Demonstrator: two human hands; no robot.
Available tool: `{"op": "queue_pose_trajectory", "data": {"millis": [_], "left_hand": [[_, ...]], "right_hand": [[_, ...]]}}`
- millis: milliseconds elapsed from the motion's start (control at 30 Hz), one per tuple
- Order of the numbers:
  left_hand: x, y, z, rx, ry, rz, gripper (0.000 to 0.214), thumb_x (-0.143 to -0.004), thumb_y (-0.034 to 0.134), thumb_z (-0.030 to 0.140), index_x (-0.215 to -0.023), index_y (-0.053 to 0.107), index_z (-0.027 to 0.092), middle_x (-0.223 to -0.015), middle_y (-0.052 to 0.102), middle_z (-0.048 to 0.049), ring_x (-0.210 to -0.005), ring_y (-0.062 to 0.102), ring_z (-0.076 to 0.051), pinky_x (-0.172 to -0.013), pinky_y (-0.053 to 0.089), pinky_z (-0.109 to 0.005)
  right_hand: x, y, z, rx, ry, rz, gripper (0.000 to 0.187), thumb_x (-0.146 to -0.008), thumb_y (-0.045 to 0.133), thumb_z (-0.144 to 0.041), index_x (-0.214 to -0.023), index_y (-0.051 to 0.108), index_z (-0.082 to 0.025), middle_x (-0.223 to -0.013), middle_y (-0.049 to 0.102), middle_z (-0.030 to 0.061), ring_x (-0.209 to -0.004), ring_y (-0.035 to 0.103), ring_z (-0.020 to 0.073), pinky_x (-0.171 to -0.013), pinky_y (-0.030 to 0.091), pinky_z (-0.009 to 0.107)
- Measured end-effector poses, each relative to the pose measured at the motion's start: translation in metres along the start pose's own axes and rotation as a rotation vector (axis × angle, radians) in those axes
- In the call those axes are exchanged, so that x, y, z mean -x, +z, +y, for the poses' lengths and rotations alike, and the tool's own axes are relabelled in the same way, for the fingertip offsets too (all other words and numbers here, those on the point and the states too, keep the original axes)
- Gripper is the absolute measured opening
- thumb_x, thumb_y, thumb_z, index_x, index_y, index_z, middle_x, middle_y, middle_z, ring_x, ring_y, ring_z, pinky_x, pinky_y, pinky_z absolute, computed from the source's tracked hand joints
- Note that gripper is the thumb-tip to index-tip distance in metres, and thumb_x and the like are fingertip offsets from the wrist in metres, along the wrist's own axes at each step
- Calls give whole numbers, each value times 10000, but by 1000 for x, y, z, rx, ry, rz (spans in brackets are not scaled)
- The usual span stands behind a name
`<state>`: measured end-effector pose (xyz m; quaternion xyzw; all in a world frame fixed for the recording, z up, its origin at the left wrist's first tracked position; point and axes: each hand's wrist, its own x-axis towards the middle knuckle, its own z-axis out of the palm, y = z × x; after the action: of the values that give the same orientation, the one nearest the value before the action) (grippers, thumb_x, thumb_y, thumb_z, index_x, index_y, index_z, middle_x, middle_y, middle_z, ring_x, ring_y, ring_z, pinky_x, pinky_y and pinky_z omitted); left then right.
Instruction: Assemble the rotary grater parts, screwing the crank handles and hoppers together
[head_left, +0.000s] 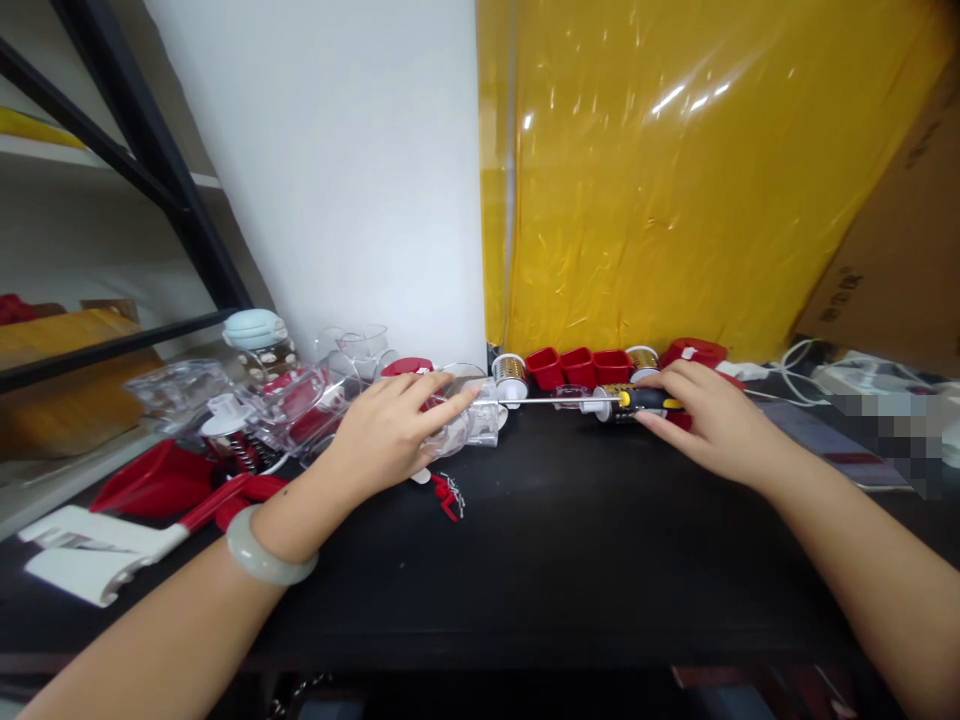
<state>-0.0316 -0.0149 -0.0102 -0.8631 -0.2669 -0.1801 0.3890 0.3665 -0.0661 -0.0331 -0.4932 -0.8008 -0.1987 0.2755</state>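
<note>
A screwdriver with a black-and-yellow handle and a long, thin metal shaft lies level above the back of the black counter. The right hand grasps its handle, fingers above and thumb below, while the shaft points left to a clear plastic housing — exactly where the tip sits cannot be made out. The left hand, a pale green bangle at its wrist, spreads its fingers over that housing; whether they close around it underneath cannot be told.

Just behind the shaft stand a white-rimmed perforated metal drum and, to its right, three red plastic cups in a row. A small red-and-silver piece lies in front of the left hand. Farther left are a red plastic hopper and, nearer the front edge, a flat white plastic piece.
</note>
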Motion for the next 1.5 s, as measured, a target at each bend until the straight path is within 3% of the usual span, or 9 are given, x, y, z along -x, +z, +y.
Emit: {"op": "queue_pose_trajectory", "data": {"millis": [267,433,567,700,900,1000,1200,1400,1500], "left_hand": [[-1,1,-2,-23,-6,-6,566,-858,653,288,-1406,511,262,-1295,637,-116,-1026,637,-280,-809,524,-393],[0,1,-3,-29,-28,-15,580,-863,650,309,-1421,499,275,-1313,631,-113,-1000,639,-276,-781,520,-384],[0,1,-3,-37,-25,-10,585,-862,651,312,-1425,493,280,-1315,631,-104,-1011,631,-275,-794,518,-379],[0,0,-2,-27,-16,4,575,-863,651,295,-1417,500,272,-1308,632,-103,-1029,627,-279,-792,518,-380],[0,-1,-2,-21,-17,4,571,-868,646,306,-1418,495,272,-1310,627,-112,-1004,629,-276,-787,516,-388],[-1,-1,-2,-19,-18,-2,578,-870,644,311,-1424,487,270,-1311,624,-119,-1002,629,-279,-780,514,-390],[0,-1,-2,-16,-16,3,571,-865,652,306,-1413,498,273,-1299,632,-105,-1026,628,-277,-790,516,-380],[0,0,-2,-3,-23,-6,582,-864,649,291,-1423,488,275,-1315,620,-113,-1031,628,-282,-794,514,-394],[1,0,-2,-1,-25,-11,581,-865,646,288,-1424,488,276,-1317,621,-114,-1040,627,-283,-802,515,-394]], "right_hand": [[2,7,9,-76,-20,143,428,-943,533,-349,-1352,561,-228,-1134,604,125,-1059,597,269,-914,512,448],[0,4,11,-16,-101,272,358,-873,656,-334,-1219,642,-245,-1251,645,123,-1132,611,294,-985,491,466],[1,4,11,-71,-85,218,175,-871,644,-327,-1022,656,-239,-1000,704,79,-965,670,259,-866,531,406],[4,7,9,-92,27,101,201,-879,599,-366,-1029,608,-232,-955,684,65,-849,677,246,-731,529,373],[2,3,3,-158,35,8,346,-920,544,-423,-1204,578,-228,-1105,608,95,-1029,625,262,-895,511,417],[2,5,6,-176,13,44,320,-956,482,-365,-1221,596,-229,-1098,553,106,-1051,596,255,-930,499,436],[0,8,8,-118,-40,207,199,-881,617,-313,-1065,642,-243,-1053,559,99,-1020,591,272,-901,516,458],[-1,6,9,0,-44,296,404,-852,651,-286,-1251,599,-253,-1268,604,127,-1186,556,330,-981,476,513],[1,7,13,-11,-65,257,244,-862,635,-284,-1104,647,-252,-1101,687,91,-1080,622,301,-932,497,475]]}}
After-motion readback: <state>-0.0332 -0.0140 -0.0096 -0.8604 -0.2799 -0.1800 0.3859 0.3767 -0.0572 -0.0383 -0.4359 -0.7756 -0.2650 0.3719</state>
